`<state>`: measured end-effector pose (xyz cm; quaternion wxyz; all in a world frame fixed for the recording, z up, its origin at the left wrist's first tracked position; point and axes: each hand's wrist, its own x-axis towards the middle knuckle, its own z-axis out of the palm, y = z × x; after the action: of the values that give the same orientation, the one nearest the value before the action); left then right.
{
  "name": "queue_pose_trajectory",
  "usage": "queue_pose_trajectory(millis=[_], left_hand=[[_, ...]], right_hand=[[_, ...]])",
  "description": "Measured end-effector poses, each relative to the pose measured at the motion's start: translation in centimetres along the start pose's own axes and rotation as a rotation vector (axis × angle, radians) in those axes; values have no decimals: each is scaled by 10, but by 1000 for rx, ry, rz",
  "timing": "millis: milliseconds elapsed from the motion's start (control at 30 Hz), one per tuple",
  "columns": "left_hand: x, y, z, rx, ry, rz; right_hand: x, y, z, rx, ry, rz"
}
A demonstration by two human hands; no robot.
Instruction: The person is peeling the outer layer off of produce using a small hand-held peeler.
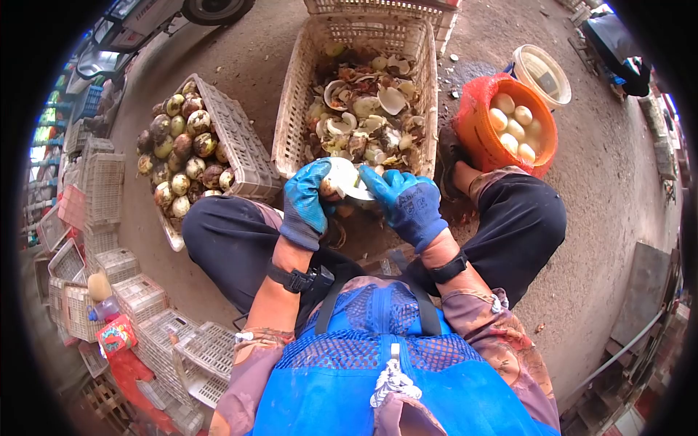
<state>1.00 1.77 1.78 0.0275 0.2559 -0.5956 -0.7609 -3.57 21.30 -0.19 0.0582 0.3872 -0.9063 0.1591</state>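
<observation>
My left hand [307, 203], in a blue glove, is closed around a pale, partly peeled round vegetable [339, 176] with brown skin on its lower left side. My right hand [407, 203], gloved too, is closed at the vegetable's right side, where a pale curved piece [360, 193] shows by the fingers. Whether a tool sits in the right fingers is hidden. Both hands are over the near edge of a plastic crate [289, 120] holding peels and husks [363, 125].
A tilted crate [243, 134] of unpeeled brown-green vegetables [182, 145] stands on the left. At the right, an orange bucket [476, 134] holds several peeled white ones [515, 129], with a white bucket [558, 73] behind. Stacked crates [167, 330] lie at lower left.
</observation>
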Motion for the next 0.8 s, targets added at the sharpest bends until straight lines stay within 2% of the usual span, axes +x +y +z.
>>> queue_pose_trajectory(millis=[67, 100, 200, 300, 333, 400, 467, 533, 567, 600, 700, 733, 800], left_hand=[[3, -10, -2, 39, -27, 118], [4, -13, -3, 58, -43, 175], [-1, -3, -1, 64, 7, -75], [-1, -3, 1, 0, -53, 21], [6, -11, -5, 18, -92, 72], [22, -36, -22, 57, -168, 170], [18, -28, -14, 174, -248, 427], [9, -16, -7, 196, -336, 438], [2, -2, -1, 161, -387, 321], [0, 1, 4, 70, -386, 198], [-4, -1, 19, -324, -240, -181], [-7, 3, 23, -262, -204, -173], [-5, 2, 21, -254, -149, -162]], right_hand=[[0, 0, 4, -49, -8, 7], [0, 0, 4, -88, -28, 77], [4, 8, 8, -175, -78, 249], [3, 10, 9, 156, -103, 440], [1, 11, 14, 573, -25, 533], [6, 9, 14, 1207, -14, 655], [12, 1, 9, 1589, 28, 633], [13, -6, 10, 1630, -5, 577], [15, -10, 11, 1652, -20, 546], [17, -14, 19, 1689, 91, 420], [10, -17, 21, 1840, 162, 629], [11, -15, 15, 1805, 184, 594], [10, -12, -1, 1729, 37, 638]])
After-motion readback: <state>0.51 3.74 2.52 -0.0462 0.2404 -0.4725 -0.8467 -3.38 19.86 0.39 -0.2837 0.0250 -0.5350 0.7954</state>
